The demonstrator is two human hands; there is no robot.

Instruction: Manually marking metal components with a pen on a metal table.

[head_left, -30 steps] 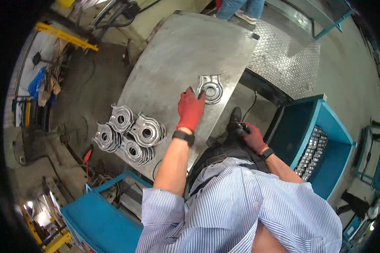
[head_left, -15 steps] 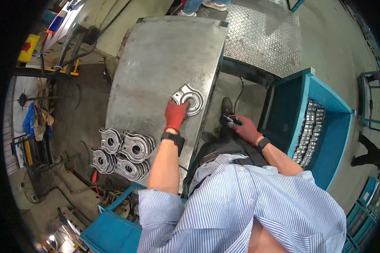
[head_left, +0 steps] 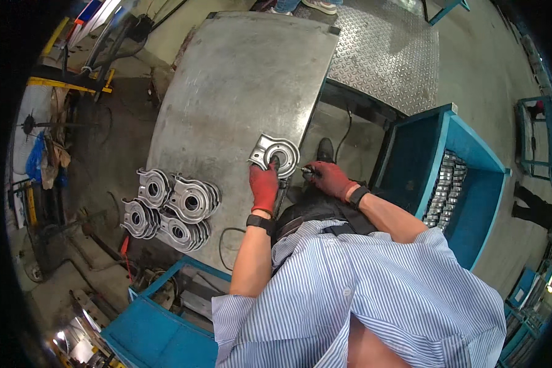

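A stamped metal bracket [head_left: 292,151] with a round hole and a flat, flared end lies at the right edge of the steel table. My left hand [head_left: 264,187], in a red glove with dark fingertips, grips its near side, one finger at the hole. Closed in my red-gloved right hand [head_left: 332,180] is a small dark tool with a thin metal tip [head_left: 305,170]. That tip is at or very near the bracket's right rim; contact cannot be made out. Several stacks of like brackets [head_left: 192,201] sit at the table's near left corner.
The steel table [head_left: 239,67] stretches away ahead. To the right stands a blue bin [head_left: 481,202] holding rows of metal parts [head_left: 446,190]. A blue metal frame [head_left: 159,325] is at the lower left. Beyond the table's far end, another person's shoes [head_left: 320,6] show beside a tread-plate floor [head_left: 386,58].
My right hand has come left and slightly up, bringing the tool to the bracket's rim. My left hand has shifted its hold on the bracket, a finger now at the hole. The view has moved a little.
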